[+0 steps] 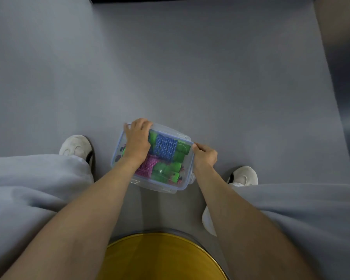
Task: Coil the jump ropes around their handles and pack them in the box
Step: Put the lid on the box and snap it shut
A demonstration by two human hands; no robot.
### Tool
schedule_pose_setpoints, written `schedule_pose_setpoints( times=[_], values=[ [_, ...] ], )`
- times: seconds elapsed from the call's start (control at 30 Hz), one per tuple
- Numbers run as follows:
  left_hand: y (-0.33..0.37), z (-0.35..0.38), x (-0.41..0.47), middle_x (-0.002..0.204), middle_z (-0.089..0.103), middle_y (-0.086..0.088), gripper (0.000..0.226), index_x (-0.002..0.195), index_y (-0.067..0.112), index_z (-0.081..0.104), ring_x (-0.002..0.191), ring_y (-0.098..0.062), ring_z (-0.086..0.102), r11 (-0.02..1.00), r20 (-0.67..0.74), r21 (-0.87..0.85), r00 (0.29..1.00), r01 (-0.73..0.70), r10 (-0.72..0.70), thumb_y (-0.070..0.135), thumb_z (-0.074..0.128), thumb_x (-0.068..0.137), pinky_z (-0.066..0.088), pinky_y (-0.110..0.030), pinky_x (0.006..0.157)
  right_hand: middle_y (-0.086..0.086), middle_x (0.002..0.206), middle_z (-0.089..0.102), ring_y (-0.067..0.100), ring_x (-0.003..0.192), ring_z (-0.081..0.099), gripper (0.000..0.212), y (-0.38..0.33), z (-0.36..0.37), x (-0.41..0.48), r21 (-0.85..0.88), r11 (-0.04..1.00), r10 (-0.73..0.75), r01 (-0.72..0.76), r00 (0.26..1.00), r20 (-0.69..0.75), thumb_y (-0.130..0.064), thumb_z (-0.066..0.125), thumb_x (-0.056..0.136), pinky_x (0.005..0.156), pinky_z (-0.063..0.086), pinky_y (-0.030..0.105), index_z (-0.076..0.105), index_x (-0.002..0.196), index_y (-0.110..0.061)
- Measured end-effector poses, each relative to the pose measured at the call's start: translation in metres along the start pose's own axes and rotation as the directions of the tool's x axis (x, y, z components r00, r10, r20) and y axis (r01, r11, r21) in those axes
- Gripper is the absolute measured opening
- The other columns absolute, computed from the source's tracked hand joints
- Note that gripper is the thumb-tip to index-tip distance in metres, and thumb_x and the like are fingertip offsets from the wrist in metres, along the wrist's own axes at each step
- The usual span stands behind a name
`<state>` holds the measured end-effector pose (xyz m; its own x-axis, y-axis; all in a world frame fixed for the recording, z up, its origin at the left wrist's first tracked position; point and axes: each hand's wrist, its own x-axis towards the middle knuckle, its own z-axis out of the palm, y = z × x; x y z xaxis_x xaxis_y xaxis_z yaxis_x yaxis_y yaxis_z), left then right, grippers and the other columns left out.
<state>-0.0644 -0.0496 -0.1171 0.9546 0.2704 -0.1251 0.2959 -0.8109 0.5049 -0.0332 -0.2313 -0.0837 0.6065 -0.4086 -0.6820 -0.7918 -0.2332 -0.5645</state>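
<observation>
From the head camera we look down at the clear box (182,187) on the grey floor (190,77), between our shoes. Its lid (170,130) is on. Inside lie a blue rope (166,147) and a pink rope (147,166), coiled round green handles (167,171). Our left hand (137,142) lies on the lid, fingers curled over its far rim. Our right hand (205,158) pinches its right edge.

No text, label, brand, number or sign can be read anywhere in the view. The clear box (171,131), the blue rope (166,147) and pink rope (147,166) inside it, the left shoe (75,147) and the right shoe (243,175) show no legible markings.
</observation>
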Motion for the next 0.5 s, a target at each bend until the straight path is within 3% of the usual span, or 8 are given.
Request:
schedule_pose_setpoints(
  times=[0.1, 0.2, 0.4, 0.5],
  values=[
    [-0.006, 0.008, -0.005, 0.114, 0.057, -0.014, 0.026, 0.11, 0.001, 0.058, 0.113, -0.036, 0.051, 0.995, 0.078, 0.056, 0.994, -0.083, 0.079, 0.0, 0.051, 0.086, 0.034, -0.05, 0.094, 0.008, 0.1, 0.071, 0.017, 0.089, 0.061, 0.02, 0.001, 0.0, 0.0, -0.004, 1.0, -0.001, 0.001, 1.0, -0.003, -0.011, 0.065, 0.087, 0.092, 0.05, 0.03, 0.073, 0.105, -0.008],
    [-0.012, 0.007, -0.003, 0.12, 0.056, -0.011, 0.035, 0.116, 0.004, 0.058, 0.118, -0.032, 0.048, 0.987, 0.123, 0.116, 0.987, -0.114, 0.1, 0.028, 0.059, 0.091, 0.031, -0.049, 0.101, 0.007, 0.097, 0.07, 0.016, 0.087, 0.06, 0.02, 0.001, 0.0, 0.001, -0.006, 1.0, -0.005, 0.005, 1.0, -0.001, -0.011, 0.064, 0.088, 0.085, 0.049, 0.025, 0.073, 0.105, -0.008],
    [-0.01, 0.003, 0.004, 0.123, 0.055, -0.005, 0.04, 0.12, 0.01, 0.057, 0.122, -0.026, 0.042, 0.988, 0.178, 0.141, 0.984, -0.059, 0.034, 0.039, 0.053, 0.093, 0.016, -0.043, 0.109, 0.005, 0.092, 0.067, 0.016, 0.084, 0.059, 0.018, 0.0, 0.002, 0.001, -0.02, 1.0, 0.006, -0.006, 1.0, -0.008, -0.012, 0.063, 0.088, 0.08, 0.047, 0.022, 0.073, 0.103, -0.008],
    [-0.008, -0.002, 0.011, 0.12, 0.054, -0.002, 0.038, 0.116, 0.013, 0.057, 0.118, -0.027, 0.04, 0.985, 0.235, 0.172, 0.972, -0.02, -0.021, 0.044, 0.049, 0.094, 0.016, -0.04, 0.108, 0.003, 0.089, 0.065, 0.016, 0.084, 0.058, 0.019, 0.0, 0.001, 0.002, -0.024, 1.0, 0.011, -0.011, 1.0, -0.005, -0.012, 0.063, 0.089, 0.081, 0.048, 0.023, 0.073, 0.104, -0.009]
  ],
)
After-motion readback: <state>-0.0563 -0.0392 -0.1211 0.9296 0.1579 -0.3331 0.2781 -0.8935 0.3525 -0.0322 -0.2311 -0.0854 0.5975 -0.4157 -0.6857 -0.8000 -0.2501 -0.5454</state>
